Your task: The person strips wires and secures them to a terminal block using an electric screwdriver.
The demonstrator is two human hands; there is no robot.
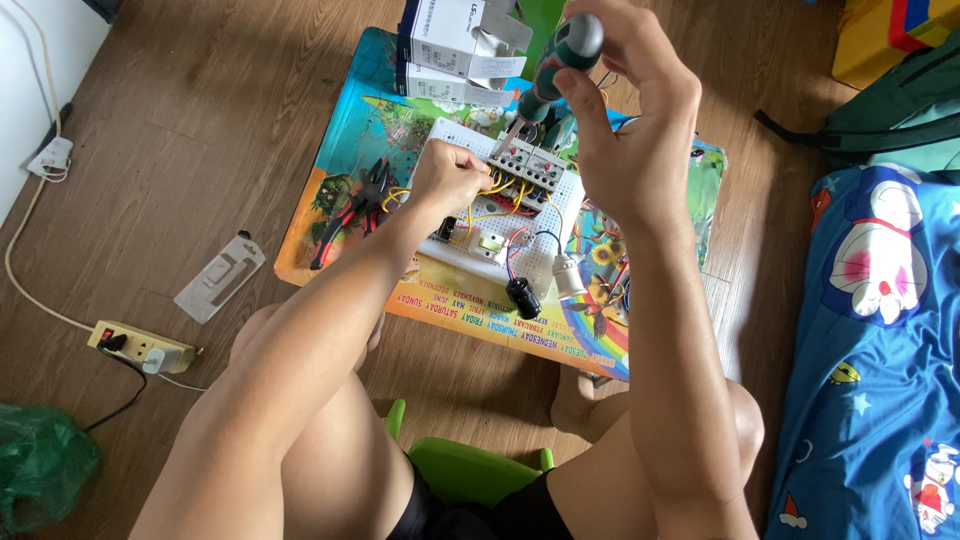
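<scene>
While our right hand (625, 120) is clamped round the green handle of the screwdriver (555, 65), its tip sits on the grey contactor (527, 165) mounted on the white perforated board (470, 255) on the colourful table (350, 130); our left hand (450, 175) is closed, pinching yellow wires (497, 185) beside it. We judge the screwdriver light and rigid, best gripped at the handle, and the thin wires bendy

- A home, likely a bedroom: wooden plank floor (200, 120).
- Cartoon-print blue bedding (880, 330) lies along the right edge.
- A low, colourful children's table (330, 200) serves as the bench.
- A power strip (140, 345) trails across the floor at left.
</scene>
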